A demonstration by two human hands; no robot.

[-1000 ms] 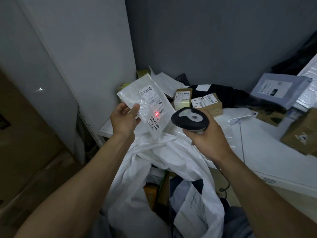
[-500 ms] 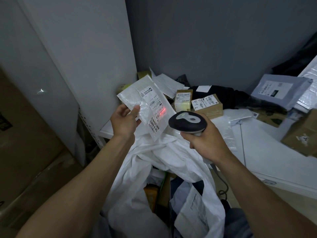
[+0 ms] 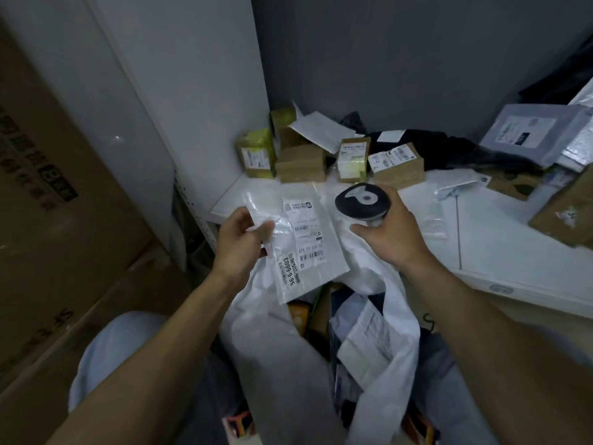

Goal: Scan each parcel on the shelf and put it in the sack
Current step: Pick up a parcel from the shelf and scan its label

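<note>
My left hand (image 3: 244, 242) grips a flat clear-plastic parcel (image 3: 298, 245) by its left edge; its white label faces up, and it hangs just above the mouth of the white sack (image 3: 394, 316). My right hand (image 3: 390, 232) holds the black barcode scanner (image 3: 362, 200), head up, just right of the parcel. The sack stands open below both hands with several parcels inside. On the white shelf (image 3: 513, 252) behind lie several brown boxes (image 3: 398, 165) with labels.
Grey mailer bags (image 3: 526, 130) and a brown box (image 3: 568, 213) lie at the shelf's right. Dark clothing-like bags (image 3: 426, 142) sit at the back. Large cardboard cartons (image 3: 48, 220) stand on the left beside a white panel (image 3: 192, 91).
The parcel has come down from in front of the shelf to just over the sack's mouth. The scanner's red light no longer falls on the label. The boxes behind it now show.
</note>
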